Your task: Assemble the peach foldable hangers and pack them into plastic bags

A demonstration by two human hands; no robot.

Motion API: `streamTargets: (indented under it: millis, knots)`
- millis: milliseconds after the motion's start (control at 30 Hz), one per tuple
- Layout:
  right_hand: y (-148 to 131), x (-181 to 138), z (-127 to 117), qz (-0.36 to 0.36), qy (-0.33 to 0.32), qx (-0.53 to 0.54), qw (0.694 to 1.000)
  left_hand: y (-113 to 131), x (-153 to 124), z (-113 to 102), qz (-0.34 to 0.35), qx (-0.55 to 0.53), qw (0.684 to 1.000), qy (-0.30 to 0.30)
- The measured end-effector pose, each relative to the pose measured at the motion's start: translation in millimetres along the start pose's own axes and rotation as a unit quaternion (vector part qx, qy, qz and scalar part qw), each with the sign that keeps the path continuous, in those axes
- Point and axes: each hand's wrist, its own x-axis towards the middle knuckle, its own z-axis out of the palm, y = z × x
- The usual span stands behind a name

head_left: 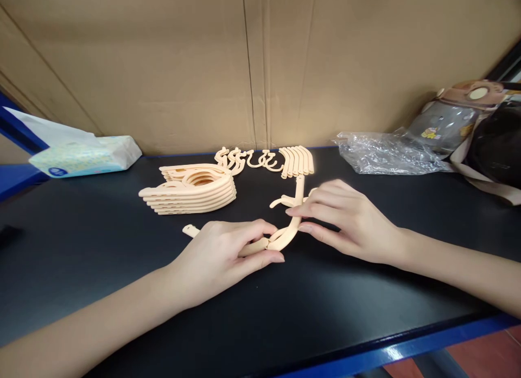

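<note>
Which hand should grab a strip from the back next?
Probably the right hand: it's nearer the strips. The left hand is farther away and could steady the hanger both hands hold now.

The person's left hand point(222, 256) and right hand point(356, 220) are bare, with slender fingers point(325, 212). The left forearm point(106, 318) and right forearm point(456, 264) are likewise bare, tapering toward the wrists point(171, 283).

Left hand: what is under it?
Under the left hand runs a cream piece: one end shows past the knuckles and a section shows inside the grip; the stretch between is covered.
</note>
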Motion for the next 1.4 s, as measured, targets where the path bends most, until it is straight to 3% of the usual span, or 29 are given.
streamTargets:
  millis: [267, 400, 900, 1167, 1400]
  knots:
    - [2, 1, 1, 0.039, -0.046, 0.005, 0.998, 4, -1, -1, 0.127, 0.085, 0.987, -0.049]
    - [2, 2, 0, 0.057, -0.079, 0.009, 0.995, 8, 0, -4, 0.156, 0.108, 0.98, -0.054]
    - [15, -1, 0, 0.023, -0.12, -0.071, 0.99, -2, 4, -3, 0.154, 0.139, 0.978, -0.022]
    - [16, -1, -4, -0.049, -0.149, -0.136, 0.978, -4, 5, -3, 0.129, 0.132, 0.983, -0.012]
    - [34, 1, -24, -0.004, -0.116, -0.166, 0.979, -7, 4, -2, 0.129, 0.128, 0.983, 0.017]
